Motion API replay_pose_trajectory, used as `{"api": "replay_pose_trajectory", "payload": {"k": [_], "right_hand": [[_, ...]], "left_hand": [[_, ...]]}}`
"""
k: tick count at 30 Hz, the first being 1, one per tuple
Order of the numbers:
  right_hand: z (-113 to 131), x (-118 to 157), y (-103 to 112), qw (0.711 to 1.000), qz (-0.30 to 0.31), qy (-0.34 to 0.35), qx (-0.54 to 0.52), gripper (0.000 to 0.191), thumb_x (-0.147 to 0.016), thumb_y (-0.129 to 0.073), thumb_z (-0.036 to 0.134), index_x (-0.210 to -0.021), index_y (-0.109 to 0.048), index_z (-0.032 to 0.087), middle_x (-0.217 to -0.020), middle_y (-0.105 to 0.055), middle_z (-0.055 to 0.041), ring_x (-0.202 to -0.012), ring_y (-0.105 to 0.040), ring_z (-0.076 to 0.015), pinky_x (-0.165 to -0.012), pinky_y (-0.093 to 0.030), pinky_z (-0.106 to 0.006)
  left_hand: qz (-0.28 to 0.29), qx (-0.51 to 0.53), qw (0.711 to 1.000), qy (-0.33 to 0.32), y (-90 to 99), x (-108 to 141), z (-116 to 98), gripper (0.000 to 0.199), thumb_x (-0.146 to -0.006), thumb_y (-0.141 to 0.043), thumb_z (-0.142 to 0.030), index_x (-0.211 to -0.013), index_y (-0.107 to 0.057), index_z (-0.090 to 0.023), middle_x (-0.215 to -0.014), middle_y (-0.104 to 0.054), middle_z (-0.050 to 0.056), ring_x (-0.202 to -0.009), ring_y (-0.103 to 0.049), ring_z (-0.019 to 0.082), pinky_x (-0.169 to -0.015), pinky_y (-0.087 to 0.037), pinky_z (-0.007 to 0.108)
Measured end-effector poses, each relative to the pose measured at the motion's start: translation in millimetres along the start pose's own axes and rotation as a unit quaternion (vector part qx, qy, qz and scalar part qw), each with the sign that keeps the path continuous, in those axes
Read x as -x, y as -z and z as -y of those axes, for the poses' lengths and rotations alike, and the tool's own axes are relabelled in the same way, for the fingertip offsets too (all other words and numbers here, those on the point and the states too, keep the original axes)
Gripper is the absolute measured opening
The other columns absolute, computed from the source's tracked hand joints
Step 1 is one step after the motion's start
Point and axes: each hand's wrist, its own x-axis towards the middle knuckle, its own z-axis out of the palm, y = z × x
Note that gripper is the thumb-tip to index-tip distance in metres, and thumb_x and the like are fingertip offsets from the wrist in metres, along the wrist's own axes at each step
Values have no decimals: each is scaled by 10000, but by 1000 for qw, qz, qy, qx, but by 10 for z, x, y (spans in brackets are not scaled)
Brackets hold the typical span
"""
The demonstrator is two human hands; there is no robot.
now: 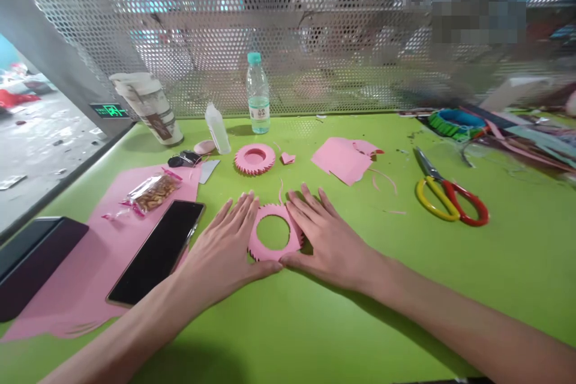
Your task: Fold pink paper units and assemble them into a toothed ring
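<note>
A flat pink ring with a toothed outer edge [260, 240] lies on the green table [288, 330], the tabletop showing through its round hole. My left hand [231, 246] rests flat on its left side, fingers stretched out. On the right side lies my right hand [326, 237], also spread, its palm side down. Both thumbs point inward and nearly meet at the ring's near edge. Beyond the hands sits a thicker pink toothed ring [254, 159], with a small folded pink piece [288, 158] beside it.
Scissors [438, 192] and cut pink paper [344, 159] lie to the right. A phone [157, 252], a snack packet [153, 192] and pink sheet [72, 288] are left. A water bottle [259, 99], white bottle [218, 129] and cup [150, 109] stand behind, before a mesh panel [202, 30].
</note>
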Motion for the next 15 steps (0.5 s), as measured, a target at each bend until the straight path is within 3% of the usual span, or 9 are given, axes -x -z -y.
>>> {"api": "replay_pose_trajectory", "payload": {"k": [7, 15], "right_hand": [[-53, 71, 102, 999, -36, 15, -38, 996, -858, -740, 769, -1616, -533, 157, -1694, -441, -189, -1635, -289, -446, -1343, -158, -712], [-36, 71, 143, 997, -30, 31, -69, 857, -947, -722, 656, -1621, -524, 164, -1631, -520, -171, -1608, -359, -432, -1327, -228, -725]], "left_hand": [[27, 56, 997, -50, 120, 119, 155, 1046, -854, -763, -715, -1705, -356, -263, -1751, -363, 116, -1607, -383, 382, -1300, -386, 563], [57, 84, 993, -55, 115, 119, 188, 959, -930, -627, -763, -1704, -367, -260, -1747, -317, 122, -1591, -401, 369, -1290, -397, 534]]}}
